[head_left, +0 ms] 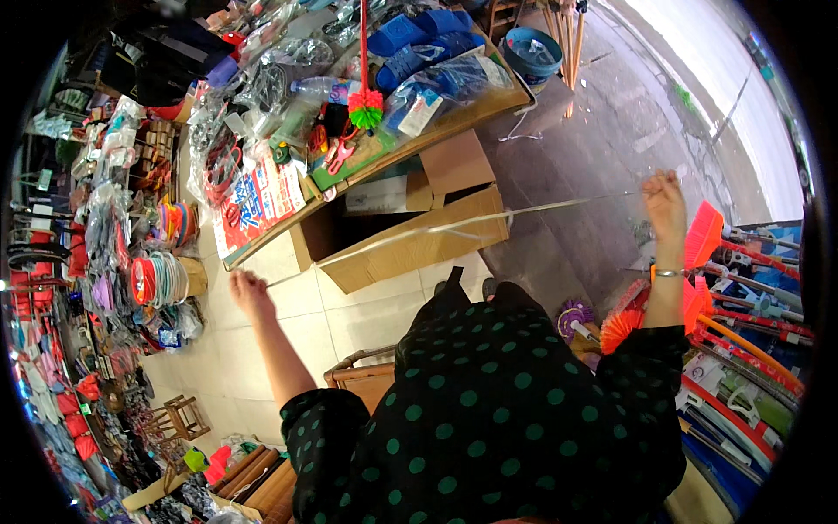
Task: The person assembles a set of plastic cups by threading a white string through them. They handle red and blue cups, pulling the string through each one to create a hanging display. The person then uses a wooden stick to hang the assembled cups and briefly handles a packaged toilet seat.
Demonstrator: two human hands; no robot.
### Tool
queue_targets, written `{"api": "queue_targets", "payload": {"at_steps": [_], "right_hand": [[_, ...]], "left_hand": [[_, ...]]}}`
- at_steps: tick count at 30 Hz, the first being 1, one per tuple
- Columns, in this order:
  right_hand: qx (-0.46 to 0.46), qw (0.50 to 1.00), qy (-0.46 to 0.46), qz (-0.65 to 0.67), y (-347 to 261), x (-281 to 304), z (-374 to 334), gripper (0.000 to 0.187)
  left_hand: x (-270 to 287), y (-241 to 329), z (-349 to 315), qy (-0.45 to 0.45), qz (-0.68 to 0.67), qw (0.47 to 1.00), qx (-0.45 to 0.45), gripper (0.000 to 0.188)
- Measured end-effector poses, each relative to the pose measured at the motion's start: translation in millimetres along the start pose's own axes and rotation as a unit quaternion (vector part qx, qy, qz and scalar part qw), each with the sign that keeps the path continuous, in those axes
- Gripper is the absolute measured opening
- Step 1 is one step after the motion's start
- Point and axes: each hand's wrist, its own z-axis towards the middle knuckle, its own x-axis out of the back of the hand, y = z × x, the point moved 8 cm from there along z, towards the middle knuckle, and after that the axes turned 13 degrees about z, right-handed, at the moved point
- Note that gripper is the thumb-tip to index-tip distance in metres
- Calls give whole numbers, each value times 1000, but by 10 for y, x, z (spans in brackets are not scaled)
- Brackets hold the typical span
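Observation:
A thin white plastic string (559,204) is stretched between my two hands, rising from left to right across the view. My left hand (252,293) is closed on one end, near the corner of the display table. Out to the right, my right hand (665,203) pinches the other end, held above the grey floor. Behind the string stands a cardboard box (401,254) with its flaps up, partly under the table; its inside is mostly dark. A looser part of the string seems to hang in front of the box, though I cannot tell whether it touches it.
The display table (410,144) carries bagged goods, blue slippers (410,39) and a red-green brush (365,109). A blue bucket (532,54) stands beyond it. Brooms (703,236) crowd my right side. A wooden stool (177,419) and hanging goods are at left. A chair (362,371) is beside me.

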Motion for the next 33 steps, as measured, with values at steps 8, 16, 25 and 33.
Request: {"api": "queue_targets", "payload": {"at_steps": [8, 16, 25, 33], "right_hand": [[124, 976, 169, 52, -1459, 1517, -34, 18], [87, 977, 69, 183, -1100, 96, -130, 20], [-80, 983, -92, 138, 107, -2513, -426, 8], [-102, 966, -204, 118, 569, -3148, -686, 13]], "left_hand": [[2697, -483, 340, 212, 409, 886, 49, 21], [1508, -1344, -571, -203, 807, 555, 11, 41], [-2918, -1333, -2919, -684, 163, 693, 159, 62], [-3588, -726, -3308, -657, 173, 708, -191, 65]]}}
